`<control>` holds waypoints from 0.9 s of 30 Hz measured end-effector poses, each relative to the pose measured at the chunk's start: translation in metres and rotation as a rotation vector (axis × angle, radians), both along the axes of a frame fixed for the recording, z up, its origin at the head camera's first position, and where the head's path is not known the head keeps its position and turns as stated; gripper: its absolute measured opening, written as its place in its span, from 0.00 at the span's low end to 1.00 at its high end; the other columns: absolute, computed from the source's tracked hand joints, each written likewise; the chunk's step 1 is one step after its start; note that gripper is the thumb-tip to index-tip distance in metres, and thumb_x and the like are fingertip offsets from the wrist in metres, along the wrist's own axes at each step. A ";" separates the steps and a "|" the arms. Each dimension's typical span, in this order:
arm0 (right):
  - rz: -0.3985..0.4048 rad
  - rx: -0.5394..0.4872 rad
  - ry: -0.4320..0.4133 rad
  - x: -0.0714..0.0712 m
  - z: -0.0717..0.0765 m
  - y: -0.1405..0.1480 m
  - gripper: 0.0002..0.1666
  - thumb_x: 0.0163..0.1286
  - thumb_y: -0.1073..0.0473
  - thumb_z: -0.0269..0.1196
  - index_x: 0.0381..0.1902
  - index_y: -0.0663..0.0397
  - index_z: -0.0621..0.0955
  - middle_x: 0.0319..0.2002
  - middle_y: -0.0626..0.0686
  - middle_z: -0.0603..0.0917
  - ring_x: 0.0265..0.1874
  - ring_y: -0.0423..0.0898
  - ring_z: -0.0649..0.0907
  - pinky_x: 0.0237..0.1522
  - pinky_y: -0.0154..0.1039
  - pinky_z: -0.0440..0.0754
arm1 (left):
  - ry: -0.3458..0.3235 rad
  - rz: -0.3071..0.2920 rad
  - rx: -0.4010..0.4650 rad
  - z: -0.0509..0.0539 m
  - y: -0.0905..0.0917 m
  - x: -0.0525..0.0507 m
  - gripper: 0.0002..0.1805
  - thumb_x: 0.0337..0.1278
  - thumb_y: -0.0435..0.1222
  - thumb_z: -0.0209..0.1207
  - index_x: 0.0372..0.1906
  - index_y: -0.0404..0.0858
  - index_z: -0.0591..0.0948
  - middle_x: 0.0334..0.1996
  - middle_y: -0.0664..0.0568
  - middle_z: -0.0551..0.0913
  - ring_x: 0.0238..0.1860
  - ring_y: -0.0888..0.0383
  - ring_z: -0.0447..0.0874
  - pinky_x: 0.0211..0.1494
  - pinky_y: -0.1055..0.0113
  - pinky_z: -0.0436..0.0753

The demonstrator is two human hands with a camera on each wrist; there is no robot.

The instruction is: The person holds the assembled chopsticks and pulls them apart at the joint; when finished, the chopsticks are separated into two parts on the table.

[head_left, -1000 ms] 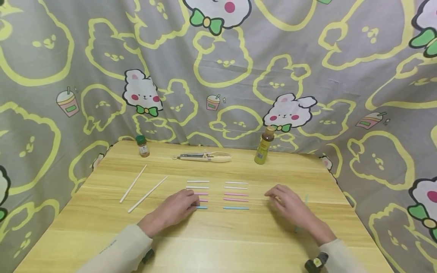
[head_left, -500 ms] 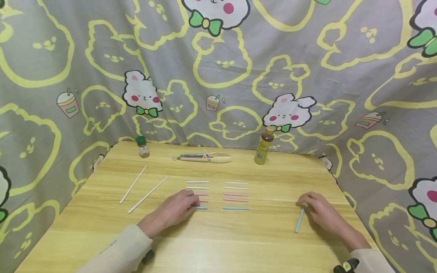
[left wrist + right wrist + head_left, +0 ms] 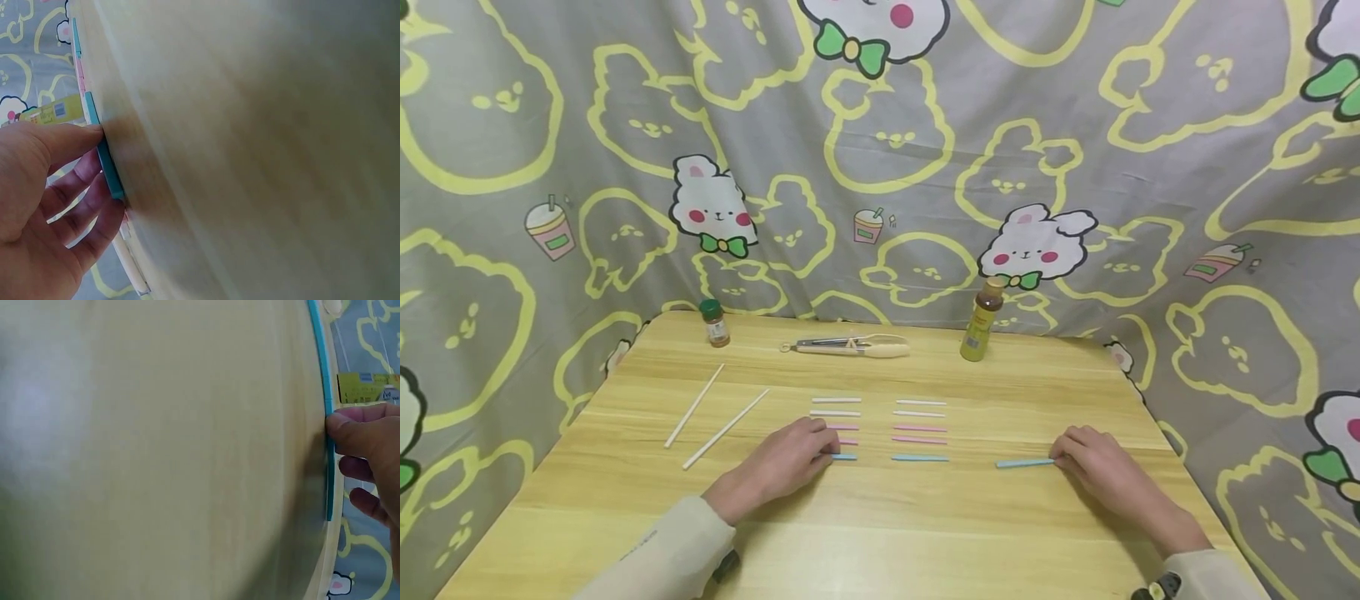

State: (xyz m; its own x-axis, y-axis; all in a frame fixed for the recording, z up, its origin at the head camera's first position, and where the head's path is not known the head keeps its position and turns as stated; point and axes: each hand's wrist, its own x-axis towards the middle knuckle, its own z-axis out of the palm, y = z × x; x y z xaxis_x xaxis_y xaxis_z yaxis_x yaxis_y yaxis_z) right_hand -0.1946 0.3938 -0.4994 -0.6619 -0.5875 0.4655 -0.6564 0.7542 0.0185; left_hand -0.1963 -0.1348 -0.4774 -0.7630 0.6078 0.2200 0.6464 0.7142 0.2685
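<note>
My left hand point(image 3: 790, 458) rests on the table at the near end of the left column of short sticks. In the left wrist view, its thumb and fingertips hold a short blue stick point(image 3: 107, 164) between them; part of this stick is hidden in the head view. Out to the right, my right hand point(image 3: 1097, 467) pinches the end of another blue stick point(image 3: 1025, 462), which lies almost level and points left. Between the hands, the right column has a blue stick point(image 3: 920, 457) nearest me, with pink sticks point(image 3: 920, 439) and white sticks point(image 3: 921, 414) beyond it.
Two long white sticks point(image 3: 694, 407) lie slanted at the left. At the back are a green-capped spice jar point(image 3: 715, 325), tongs point(image 3: 850, 345) and a bottle point(image 3: 981, 323) with a yellow-green label. A patterned curtain point(image 3: 775, 108) hangs behind the wooden table point(image 3: 880, 542).
My right hand has moved right to the far blue stick and taken hold of it. That stick has turned from slanting toward me to nearly level. The left hand has stayed in place.
</note>
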 end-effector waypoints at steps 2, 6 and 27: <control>0.016 -0.002 0.025 0.000 0.000 -0.003 0.20 0.53 0.68 0.81 0.37 0.42 0.84 0.37 0.38 0.83 0.35 0.38 0.79 0.32 0.35 0.74 | -0.011 0.003 0.004 0.000 0.000 -0.001 0.05 0.68 0.32 0.73 0.41 0.45 0.87 0.38 0.59 0.85 0.41 0.61 0.83 0.44 0.67 0.87; 0.011 -0.059 -0.005 0.005 0.005 -0.016 0.11 0.65 0.65 0.76 0.40 0.47 0.84 0.38 0.39 0.85 0.37 0.39 0.82 0.35 0.39 0.82 | -0.018 -0.001 0.009 0.001 0.000 -0.001 0.05 0.68 0.32 0.72 0.41 0.45 0.87 0.38 0.58 0.85 0.41 0.60 0.84 0.45 0.66 0.87; 0.213 -0.151 -0.053 0.003 0.029 -0.155 0.13 0.68 0.69 0.73 0.45 0.50 0.83 0.41 0.43 0.86 0.41 0.38 0.81 0.45 0.34 0.84 | -0.042 -0.040 0.095 0.025 0.042 0.000 0.16 0.87 0.46 0.53 0.57 0.45 0.89 0.52 0.56 0.88 0.54 0.59 0.86 0.61 0.58 0.88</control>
State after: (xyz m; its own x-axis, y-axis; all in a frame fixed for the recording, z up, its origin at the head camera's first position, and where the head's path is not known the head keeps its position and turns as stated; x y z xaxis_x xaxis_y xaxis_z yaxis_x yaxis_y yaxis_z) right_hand -0.1916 0.2391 -0.4704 -0.5568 -0.6426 0.5263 -0.7975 0.5907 -0.1225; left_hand -0.1967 -0.0933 -0.4526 -0.7480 0.6160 0.2470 0.6609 0.6578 0.3612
